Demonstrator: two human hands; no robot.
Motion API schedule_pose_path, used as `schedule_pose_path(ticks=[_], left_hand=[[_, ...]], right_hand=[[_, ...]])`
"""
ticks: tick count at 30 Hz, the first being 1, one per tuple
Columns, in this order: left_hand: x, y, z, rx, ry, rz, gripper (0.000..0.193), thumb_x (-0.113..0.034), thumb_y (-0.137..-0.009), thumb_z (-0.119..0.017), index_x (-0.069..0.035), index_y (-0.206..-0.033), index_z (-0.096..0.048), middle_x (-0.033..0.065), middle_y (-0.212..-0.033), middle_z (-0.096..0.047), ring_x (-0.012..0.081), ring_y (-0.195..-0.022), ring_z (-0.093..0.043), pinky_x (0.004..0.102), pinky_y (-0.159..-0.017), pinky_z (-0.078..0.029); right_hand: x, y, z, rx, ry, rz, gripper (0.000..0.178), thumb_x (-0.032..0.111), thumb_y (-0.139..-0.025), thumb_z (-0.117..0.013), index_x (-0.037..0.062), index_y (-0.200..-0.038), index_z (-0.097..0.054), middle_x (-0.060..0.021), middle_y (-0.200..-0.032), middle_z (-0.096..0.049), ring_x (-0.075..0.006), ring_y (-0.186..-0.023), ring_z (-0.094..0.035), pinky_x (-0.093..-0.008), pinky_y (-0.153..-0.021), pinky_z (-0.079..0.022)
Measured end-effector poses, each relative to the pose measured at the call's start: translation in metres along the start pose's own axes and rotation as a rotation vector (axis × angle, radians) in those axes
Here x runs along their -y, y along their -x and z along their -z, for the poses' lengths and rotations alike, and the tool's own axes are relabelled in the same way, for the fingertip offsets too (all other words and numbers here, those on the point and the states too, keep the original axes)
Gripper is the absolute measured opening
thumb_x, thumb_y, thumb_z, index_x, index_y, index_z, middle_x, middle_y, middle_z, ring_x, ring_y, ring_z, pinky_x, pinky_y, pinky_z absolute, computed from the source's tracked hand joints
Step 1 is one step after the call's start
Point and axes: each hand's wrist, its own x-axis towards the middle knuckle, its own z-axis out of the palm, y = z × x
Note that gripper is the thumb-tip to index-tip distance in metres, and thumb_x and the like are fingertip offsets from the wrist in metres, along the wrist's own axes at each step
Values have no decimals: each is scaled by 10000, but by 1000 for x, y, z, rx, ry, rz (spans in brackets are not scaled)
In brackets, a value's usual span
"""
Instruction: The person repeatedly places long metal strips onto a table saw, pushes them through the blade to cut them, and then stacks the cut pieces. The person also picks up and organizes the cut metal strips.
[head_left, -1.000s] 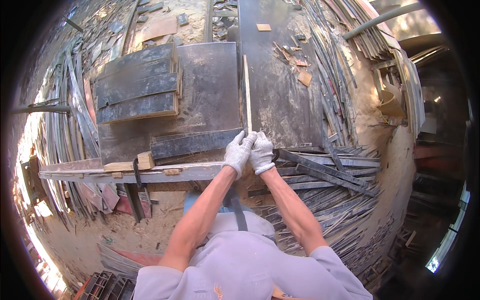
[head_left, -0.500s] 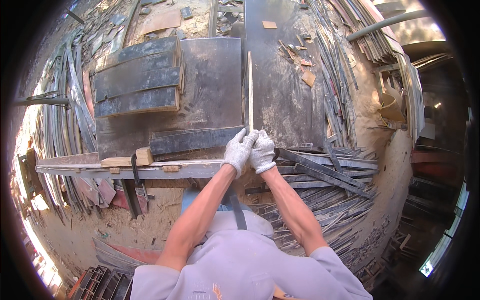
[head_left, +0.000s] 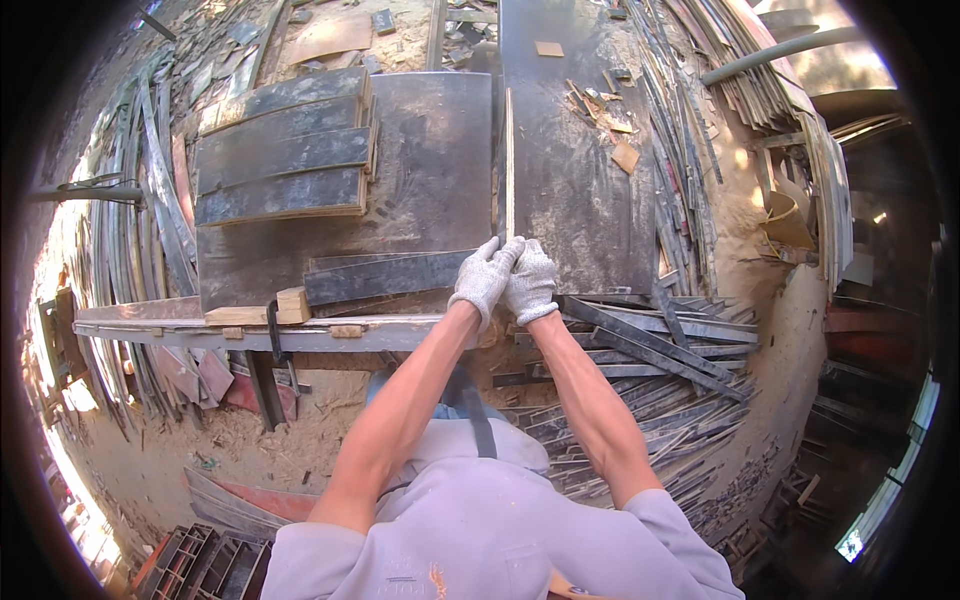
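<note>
A long narrow plywood strip (head_left: 510,165) stands on edge over the dark table, its pale layered edge upward, pointing away from me. Both my hands wear light grey knit gloves and meet at the strip's near end. My left hand (head_left: 484,278) is closed on it from the left, fingers forward and pressed together. On the other side my right hand (head_left: 530,282) is wrapped round the same end, touching the left. The lower part of the strip's end is hidden by the gloves. Left of my left hand lie dark flat boards (head_left: 390,278).
Stacked dark panels (head_left: 285,150) sit on the left half of the tabletop (head_left: 435,150). Wood scraps (head_left: 600,110) lie on the right half. A wood block (head_left: 292,305) and a metal clamp (head_left: 273,332) are at the front rail. Loose strips (head_left: 650,345) are heaped at the right.
Both hands have slid slightly forward, away from me, and the strip has moved forward with them. The grip looks the same. The whole view has shifted a little.
</note>
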Motion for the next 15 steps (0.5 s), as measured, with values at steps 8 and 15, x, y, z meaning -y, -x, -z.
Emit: schedule_pose_path(ticks=[8,15], left_hand=[[-22,9,-16,-55,-164,-113,708,-454,-943,-780,16,-1438,-591,131,-1212,-722,159,-1104,-647,327,-916,-544],[-51,118,-20,352,-11,-199,353,-253,-934,-808,-31,-1192,-712,22,-1027,-737,99,-911,-660,290,-823,-553]], right_hand=[[16,-20,62,-72,-528,-405,136,135,-959,-687,44,-1034,-754,-121,-912,-752,-237,-826,-714,-370,-745,-561],[52,86,147,179,-1597,-583,383,182,-1011,-713,6,-1347,-659,-52,-1208,-717,-111,-1076,-656,-285,-934,-556]])
